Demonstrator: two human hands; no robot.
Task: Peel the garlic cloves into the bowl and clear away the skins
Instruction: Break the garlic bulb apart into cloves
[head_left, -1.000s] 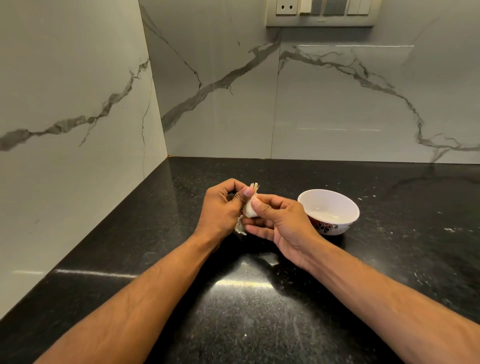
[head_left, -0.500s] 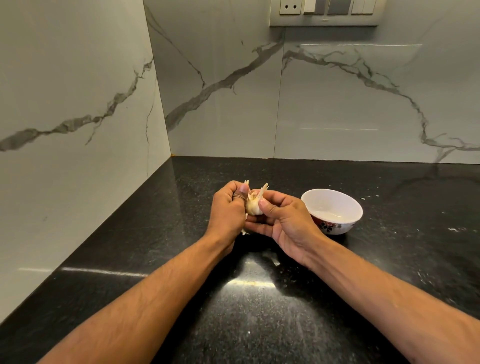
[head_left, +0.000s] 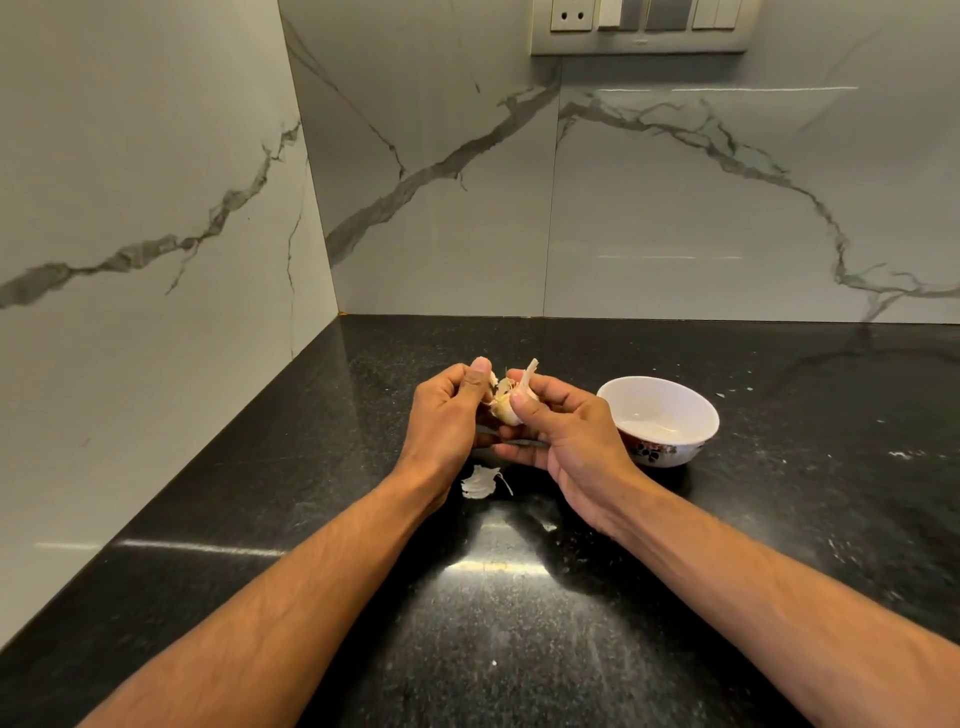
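Head view: left hand (head_left: 447, 415) and right hand (head_left: 566, 431) pinch garlic (head_left: 506, 405) beside bowl (head_left: 658, 415).

Above the black speckled countertop (head_left: 519, 649), the left hand (head_left: 447, 415) and the right hand (head_left: 566, 431) met over a garlic bulb (head_left: 506, 405), each pinching it with thumb and curled fingers, the bulb's papery stem sticking up beside the right thumb. A loose piece of white skin (head_left: 480, 482) lay on the counter just below the hands, between the two wrists. To the right, near the right hand but apart from it, stood a white bowl (head_left: 658, 418) with a dark floral print on its side, before grey-veined marble walls (head_left: 675, 208) carrying a switch panel (head_left: 641, 26).
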